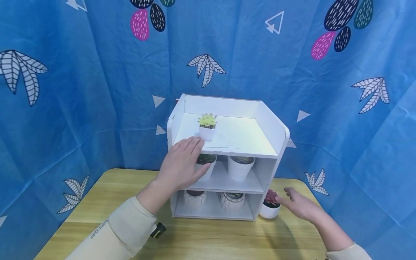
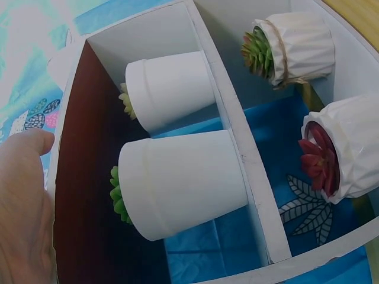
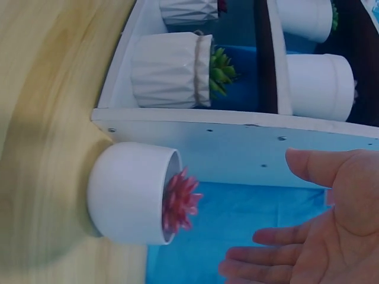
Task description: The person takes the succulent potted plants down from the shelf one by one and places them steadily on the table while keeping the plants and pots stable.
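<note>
A small square white pot with a yellow-green succulent [image 1: 207, 127] stands on the top deck of a white shelf unit [image 1: 238, 138]. My left hand [image 1: 182, 164] is at the front edge of that deck, its fingers extended just in front of the small pot; I cannot tell whether they touch it. On the table, against the shelf's right side, sits a round white pot with a red succulent [image 1: 269, 206]. My right hand [image 1: 300, 206] is close to the right of this pot, fingers spread and nothing held. In the right wrist view, a gap separates the right hand [image 3: 320, 231] from the round pot [image 3: 133, 192].
Smooth white pots [image 2: 183, 186] with succulents stand on the middle shelf. Ribbed white pots [image 2: 355, 154] with succulents, one tied with twine, are on the bottom shelf. A small black object [image 1: 158, 230] lies by my left sleeve on the wooden table [image 1: 201, 240]. Blue curtain [image 1: 130, 108] surrounds the table.
</note>
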`<state>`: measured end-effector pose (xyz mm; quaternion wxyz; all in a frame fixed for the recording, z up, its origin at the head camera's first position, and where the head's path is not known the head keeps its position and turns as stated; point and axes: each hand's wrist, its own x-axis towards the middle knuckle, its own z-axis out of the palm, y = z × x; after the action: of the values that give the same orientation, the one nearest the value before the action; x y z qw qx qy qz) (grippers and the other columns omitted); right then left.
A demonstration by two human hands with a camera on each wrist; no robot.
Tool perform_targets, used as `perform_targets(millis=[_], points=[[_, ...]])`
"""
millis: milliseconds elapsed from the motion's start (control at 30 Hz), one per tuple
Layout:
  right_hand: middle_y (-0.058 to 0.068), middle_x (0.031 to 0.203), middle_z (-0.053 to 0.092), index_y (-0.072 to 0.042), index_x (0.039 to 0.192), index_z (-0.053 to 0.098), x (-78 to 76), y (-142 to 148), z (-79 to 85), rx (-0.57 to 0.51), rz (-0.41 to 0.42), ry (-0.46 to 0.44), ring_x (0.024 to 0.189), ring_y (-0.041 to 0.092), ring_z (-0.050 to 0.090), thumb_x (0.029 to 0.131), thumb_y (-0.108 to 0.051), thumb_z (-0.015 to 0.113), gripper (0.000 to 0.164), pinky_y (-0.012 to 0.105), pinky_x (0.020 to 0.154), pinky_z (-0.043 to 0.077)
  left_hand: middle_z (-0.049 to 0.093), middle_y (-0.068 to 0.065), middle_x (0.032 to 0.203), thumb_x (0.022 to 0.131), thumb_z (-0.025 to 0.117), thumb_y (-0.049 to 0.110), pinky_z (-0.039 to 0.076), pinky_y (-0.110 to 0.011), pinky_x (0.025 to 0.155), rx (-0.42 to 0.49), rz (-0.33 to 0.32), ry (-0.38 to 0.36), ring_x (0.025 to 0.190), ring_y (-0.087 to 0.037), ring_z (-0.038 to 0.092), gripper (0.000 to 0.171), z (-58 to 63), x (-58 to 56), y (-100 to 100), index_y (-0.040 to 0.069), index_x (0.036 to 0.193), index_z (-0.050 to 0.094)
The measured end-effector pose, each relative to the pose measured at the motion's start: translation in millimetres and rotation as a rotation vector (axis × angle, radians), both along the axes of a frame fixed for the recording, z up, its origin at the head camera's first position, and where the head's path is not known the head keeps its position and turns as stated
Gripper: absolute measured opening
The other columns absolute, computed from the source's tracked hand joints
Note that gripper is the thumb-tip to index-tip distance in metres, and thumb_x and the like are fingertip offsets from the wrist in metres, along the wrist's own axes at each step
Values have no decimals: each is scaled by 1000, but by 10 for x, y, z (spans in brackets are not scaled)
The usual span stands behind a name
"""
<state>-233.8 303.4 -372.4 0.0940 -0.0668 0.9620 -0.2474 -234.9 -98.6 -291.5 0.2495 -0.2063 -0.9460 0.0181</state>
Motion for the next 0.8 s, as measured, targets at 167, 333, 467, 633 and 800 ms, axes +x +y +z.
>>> perform_targets(millis=[167, 333, 467, 633, 800], points=[[44, 139, 41, 20, 141, 32, 42, -19, 114, 17, 22, 37, 125, 59, 45, 101, -51, 52, 84, 65, 97, 43, 39, -9, 158, 96, 47, 62, 22, -42, 121, 1, -1, -2, 146, -26, 32, 80, -2, 2, -1, 9, 155, 36], [43, 138, 43, 20, 140, 34, 70, -26, 235, 32, 50, 65, 126, 58, 44, 101, -49, 52, 81, 65, 97, 43, 39, -9, 158, 96, 47, 62, 22, -42, 121, 2, -3, -1, 146, -26, 32, 80, -4, 1, -1, 9, 155, 36], [42, 137, 44, 19, 141, 35, 84, -36, 325, 47, 58, 76, 126, 58, 45, 101, -49, 53, 81, 65, 96, 44, 39, -8, 158, 96, 47, 62, 22, -42, 121, 1, -4, 0, 146, -26, 32, 80, -8, -2, 3, 9, 155, 36], [41, 138, 44, 20, 140, 37, 100, -54, 405, 42, 90, 110, 127, 58, 44, 102, -42, 54, 74, 65, 97, 43, 38, -9, 158, 96, 47, 62, 22, -43, 121, 0, -9, 1, 147, -27, 32, 80, -14, -2, 2, 8, 155, 35], [39, 137, 47, 16, 139, 41, 106, -73, 474, 50, 102, 136, 125, 57, 46, 102, -41, 54, 69, 66, 95, 45, 39, -9, 158, 96, 47, 61, 23, -43, 120, 1, -13, 8, 146, -27, 32, 80, -21, -12, -3, 8, 155, 36]])
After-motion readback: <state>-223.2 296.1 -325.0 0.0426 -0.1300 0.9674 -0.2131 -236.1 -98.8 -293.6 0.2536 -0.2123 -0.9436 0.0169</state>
